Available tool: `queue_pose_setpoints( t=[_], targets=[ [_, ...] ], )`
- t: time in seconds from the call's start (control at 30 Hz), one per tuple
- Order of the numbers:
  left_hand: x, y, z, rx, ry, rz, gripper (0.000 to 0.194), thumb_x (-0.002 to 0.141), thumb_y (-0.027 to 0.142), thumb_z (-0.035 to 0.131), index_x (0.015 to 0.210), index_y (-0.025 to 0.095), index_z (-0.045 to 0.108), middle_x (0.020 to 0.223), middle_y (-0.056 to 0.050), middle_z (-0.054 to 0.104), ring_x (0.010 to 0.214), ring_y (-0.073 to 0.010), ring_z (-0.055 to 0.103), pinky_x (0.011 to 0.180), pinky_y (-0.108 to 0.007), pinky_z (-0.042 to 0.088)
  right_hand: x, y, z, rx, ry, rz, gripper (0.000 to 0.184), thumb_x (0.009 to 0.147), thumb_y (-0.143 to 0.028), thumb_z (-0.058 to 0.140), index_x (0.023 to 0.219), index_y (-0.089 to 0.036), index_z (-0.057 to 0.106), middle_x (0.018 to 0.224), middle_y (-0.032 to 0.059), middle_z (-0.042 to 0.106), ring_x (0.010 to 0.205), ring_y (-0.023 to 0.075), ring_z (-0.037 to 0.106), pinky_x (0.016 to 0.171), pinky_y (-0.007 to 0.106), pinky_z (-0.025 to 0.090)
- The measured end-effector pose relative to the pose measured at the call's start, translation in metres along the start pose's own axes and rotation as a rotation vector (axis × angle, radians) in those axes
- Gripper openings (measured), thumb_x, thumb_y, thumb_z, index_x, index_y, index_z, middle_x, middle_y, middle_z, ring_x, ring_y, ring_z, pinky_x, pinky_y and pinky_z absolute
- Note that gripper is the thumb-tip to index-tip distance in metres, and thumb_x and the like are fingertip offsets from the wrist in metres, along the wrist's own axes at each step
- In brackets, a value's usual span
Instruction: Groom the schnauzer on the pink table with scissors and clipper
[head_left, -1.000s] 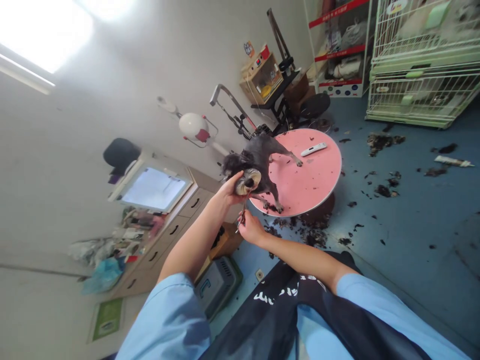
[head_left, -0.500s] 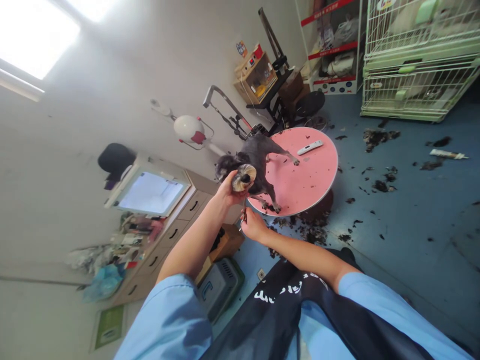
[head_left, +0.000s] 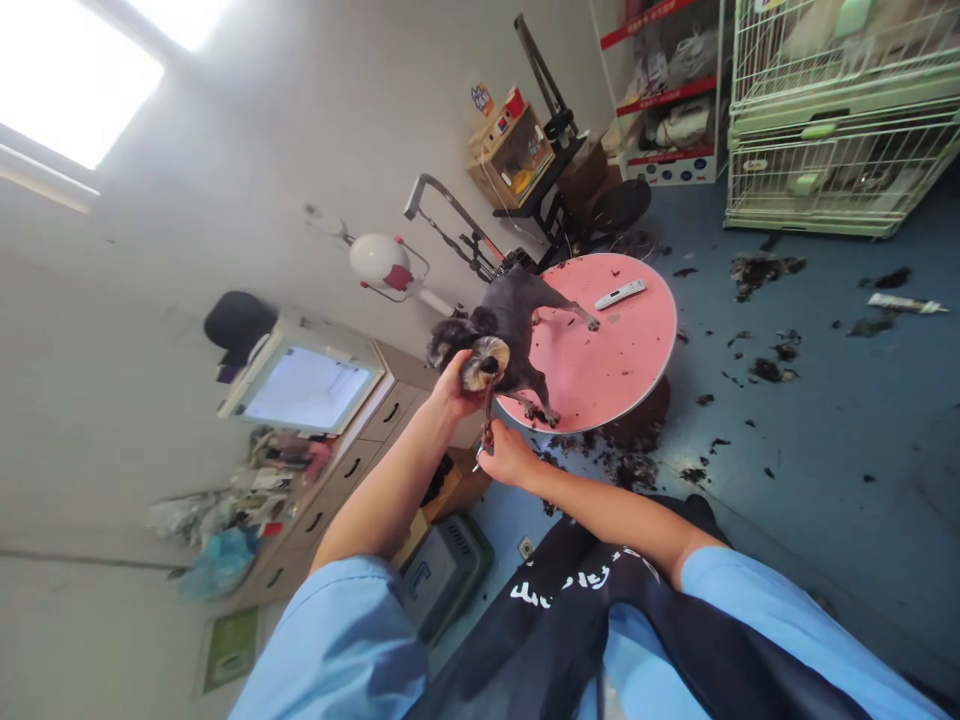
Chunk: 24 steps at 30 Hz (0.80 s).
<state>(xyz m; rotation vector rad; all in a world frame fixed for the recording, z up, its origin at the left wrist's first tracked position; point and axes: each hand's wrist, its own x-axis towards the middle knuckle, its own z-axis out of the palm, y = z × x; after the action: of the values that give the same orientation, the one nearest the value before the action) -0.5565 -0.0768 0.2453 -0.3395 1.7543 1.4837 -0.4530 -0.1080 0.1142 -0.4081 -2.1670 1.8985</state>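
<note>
A dark grey dog (head_left: pixel 514 310) with a pale muzzle stands on a round pink table (head_left: pixel 630 350). My left hand (head_left: pixel 457 388) is closed round the underside of the dog's muzzle, tilting its face toward me. My right hand (head_left: pixel 508 455) grips a pair of scissors (head_left: pixel 489 410) by the handles. The blades point up to the muzzle, close beside my left hand's fingers; whether they touch the hair I cannot tell. A white hair clipper (head_left: pixel 621 294) lies on the far part of the table.
Behind the table stands a metal grooming arm (head_left: pixel 457 215). Dark hair clumps (head_left: pixel 766 272) and a white tube (head_left: pixel 907 303) lie on the blue floor. Green wire cages (head_left: pixel 840 180) stand at the right. A drawer cabinet (head_left: pixel 360 450) and a grey pet carrier (head_left: pixel 442 575) are at the left.
The scissors have risen slightly, so their blades now lie nearer the dog's muzzle. The dog's head has shifted a little left and tilted. My left hand keeps its hold.
</note>
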Motion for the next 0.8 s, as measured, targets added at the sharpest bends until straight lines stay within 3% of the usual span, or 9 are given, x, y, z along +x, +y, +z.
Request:
queue_pose_setpoints(
  t=[0.23,0.6,0.8],
  targets=[
    [0.0028,0.0009,-0.0031,0.002,0.081,0.000,0.034,0.087,0.040,0.050,0.102,0.015,0.067,0.062,-0.008,0.068,0.050,-0.0211,0.064,0.047,-0.030,0.049,-0.0004,0.0038,0.0006,0.012,-0.017,-0.003,0.035,0.078,-0.011,0.057,0.112,-0.020,0.056,0.090,0.0060,0.068,0.087,0.0222,0.064,0.079,0.032,0.048],
    [-0.0002,0.0011,-0.0061,-0.026,0.009,0.004,0.028,0.085,0.034,0.053,0.099,0.014,0.066,0.065,-0.007,0.070,0.054,-0.0214,0.067,0.047,-0.029,0.050,-0.0027,0.0002,-0.0011,-0.014,-0.043,0.025,0.029,0.078,-0.013,0.057,0.106,-0.019,0.056,0.086,0.0064,0.068,0.081,0.0234,0.064,0.072,0.032,0.045],
    [-0.0042,-0.0017,-0.0042,-0.021,0.036,-0.002,0.028,0.087,0.036,0.050,0.096,0.014,0.065,0.066,-0.008,0.069,0.054,-0.0208,0.067,0.046,-0.028,0.049,-0.0043,0.0038,0.0013,0.025,-0.044,0.012,0.030,0.078,-0.010,0.055,0.107,-0.021,0.056,0.088,0.0051,0.068,0.084,0.0213,0.064,0.075,0.030,0.045]
  ],
)
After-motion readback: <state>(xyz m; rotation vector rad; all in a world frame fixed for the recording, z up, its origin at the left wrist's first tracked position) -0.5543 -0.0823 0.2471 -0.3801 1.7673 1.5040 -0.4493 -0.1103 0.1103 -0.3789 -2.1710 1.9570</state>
